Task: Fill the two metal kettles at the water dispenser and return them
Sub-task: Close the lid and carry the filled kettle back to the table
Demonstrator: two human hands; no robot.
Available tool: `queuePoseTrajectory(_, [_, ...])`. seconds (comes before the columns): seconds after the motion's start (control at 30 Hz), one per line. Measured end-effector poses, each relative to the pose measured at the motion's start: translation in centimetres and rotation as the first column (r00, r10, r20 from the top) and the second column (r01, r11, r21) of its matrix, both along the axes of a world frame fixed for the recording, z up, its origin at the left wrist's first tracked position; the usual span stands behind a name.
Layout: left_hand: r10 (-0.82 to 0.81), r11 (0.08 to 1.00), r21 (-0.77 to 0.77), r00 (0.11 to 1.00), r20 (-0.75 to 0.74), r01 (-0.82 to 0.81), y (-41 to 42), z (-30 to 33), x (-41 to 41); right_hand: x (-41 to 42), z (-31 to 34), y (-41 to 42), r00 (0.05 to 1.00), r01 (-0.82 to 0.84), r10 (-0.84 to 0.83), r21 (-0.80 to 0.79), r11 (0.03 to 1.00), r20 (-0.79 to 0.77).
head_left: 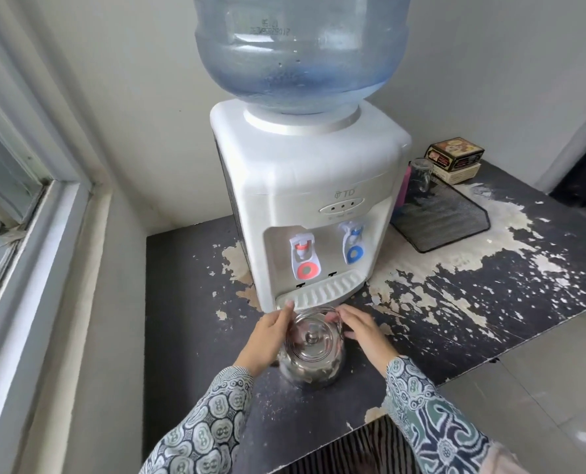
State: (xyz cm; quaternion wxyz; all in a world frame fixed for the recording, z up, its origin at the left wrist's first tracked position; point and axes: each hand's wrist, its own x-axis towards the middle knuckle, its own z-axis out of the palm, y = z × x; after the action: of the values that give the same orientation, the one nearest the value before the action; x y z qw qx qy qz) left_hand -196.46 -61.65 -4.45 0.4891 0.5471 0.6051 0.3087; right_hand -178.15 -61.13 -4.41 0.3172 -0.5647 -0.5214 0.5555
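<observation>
Steel gleams at centre frame: one kettle (311,354) stands on the dark, peeling counter (473,302), just in front of the dispenser's (305,200) drip tray (322,294). Its lid (310,340) is on, knob up, and the thin wire handle (313,311) arcs over the top. Only this one kettle is in view.

Left hand (267,336) comes in from the left side, fingers (286,314) curled onto the handle near its left end. Right hand (366,331) mirrors it, fingers (339,314) pinching the handle on the right. Both hands grip the wire, patterned sleeves (431,415) reaching in from below.

Up on the dispenser, the red tap (304,256) sits left and the blue tap (353,246) right, both above the tray and behind the kettle. The big blue bottle (301,53) sits inverted on top, with water showing in its lower part.

Off to the right, a black mesh tray (442,217) lies on the counter with a glass (421,174) standing at its back edge, and a small box (455,153) rests on another behind it. A window frame (45,217) runs down the left side.
</observation>
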Motion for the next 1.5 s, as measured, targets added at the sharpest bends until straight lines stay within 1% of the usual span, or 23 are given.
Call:
queuePoseTrajectory(0.03, [-0.013,1.000,-0.011,1.000,-0.009,0.013,0.2,-0.1,0.4,0.0,0.2,-0.1,1.000,0.016,-0.016,-0.005,1.000,-0.005])
queuePoseTrajectory(0.13, [0.010,1.000,0.009,1.000,0.022,-0.011,0.5,0.4,1.7,0.4,0.7,-0.5,1.000,-0.015,0.015,0.011,1.000,0.024])
queuePoseTrajectory(0.23, [-0.010,0.999,0.053,0.999,0.031,0.008,1.1,1.1,3.1,2.1,0.9,-0.9,0.996,0.058,-0.057,0.010,0.998,-0.065])
queuePoseTrajectory(0.33, [-0.075,0.992,0.106,0.995,0.061,0.068,1.4,2.2,5.5,4.5,1.9,-1.5,0.995,0.046,-0.048,-0.020,0.999,-0.089])
queuePoseTrajectory(0.4, [-0.100,0.988,0.127,0.989,0.111,0.086,1.6,3.5,7.4,6.8,3.1,-2.4,0.995,0.035,-0.033,0.019,0.999,-0.097])
queuePoseTrajectory(0.47, [-0.150,0.981,0.144,0.976,0.159,0.127,1.8,4.5,10.5,10.4,4.2,-3.3,0.990,0.085,-0.078,0.052,0.995,-0.120])
queuePoseTrajectory(0.53, [-0.214,0.971,0.142,0.962,0.172,0.191,1.9,5.6,13.5,13.6,5.5,-4.2,0.992,0.082,-0.072,0.097,0.992,-0.102])
queuePoseTrajectory(0.6, [-0.319,0.944,0.150,0.931,0.178,0.295,1.7,6.3,19.2,18.9,6.1,-5.6,0.995,0.101,-0.098,0.140,0.985,-0.026])
queuePoseTrajectory(0.63, [-0.322,0.943,0.146,0.929,0.181,0.299,1.7,6.7,19.8,19.7,6.2,-5.7,0.995,0.092,-0.096,0.145,0.985,0.016])
queuePoseTrajectory(0.7, [-0.364,0.929,0.147,0.914,0.182,0.340,1.7,7.1,23.7,23.3,7.0,-6.8,0.988,0.141,-0.148,0.153,0.978,0.040])
queuePoseTrajectory(0.73, [-0.380,0.921,0.157,0.908,0.178,0.355,1.5,7.2,26.2,25.6,7.2,-7.6,0.986,0.159,-0.165,0.158,0.975,0.026])
queuePoseTrajectory(0.8, [-0.436,0.896,0.174,0.883,0.172,0.408,0.9,7.3,32.8,31.7,7.4,-9.4,0.976,0.201,-0.213,0.197,0.960,0.039])
queuePoseTrajectory(0.9, [-0.503,0.858,0.220,0.847,0.170,0.465,0.3,7.9,40.6,38.6,7.4,-11.3,0.962,0.255,-0.270,0.211,0.944,0.046])
queuePoseTrajectory(1.0, [-0.598,0.797,0.240,0.781,0.181,0.554,-0.1,8.0,48.0,45.1,7.7,-13.2,0.938,0.336,-0.346,0.200,0.920,0.015])
queuePoseTrajectory(1.1, [-0.663,0.749,0.206,0.713,0.228,0.630,-0.5,8.3,54.8,50.7,7.7,-14.6,0.902,0.425,-0.430,0.214,0.880,-0.023])
queuePoseTrajectory(1.2, [-0.732,0.678,0.193,0.628,0.265,0.709,-0.1,8.4,61.8,56.0,7.5,-15.3,0.837,0.543,-0.543,0.232,0.807,-0.068])
queuePoseTrajectory(1.27, [-0.777,0.626,0.206,0.581,0.242,0.752,0.4,8.5,66.7,59.6,7.1,-15.6,0.795,0.602,-0.598,0.242,0.760,-0.101])
queuePoseTrajectory(1.33, [-0.799,0.600,0.212,0.561,0.219,0.772,0.9,8.9,70.2,62.1,7.0,-15.5,0.763,0.644,-0.633,0.242,0.726,-0.132])
queuePoseTrajectory(1.37, [-0.817,0.574,0.208,0.537,0.210,0.792,1.3,8.8,73.3,64.6,6.8,-15.3,0.737,0.674,-0.660,0.241,0.698,-0.150])
queuePoseTrajectory(1.5, [-0.838,0.544,0.221,0.516,0.176,0.809,2.8,9.4,83.2,73.2,7.1,-13.9,0.647,0.762,-0.730,0.219,0.609,-0.222])
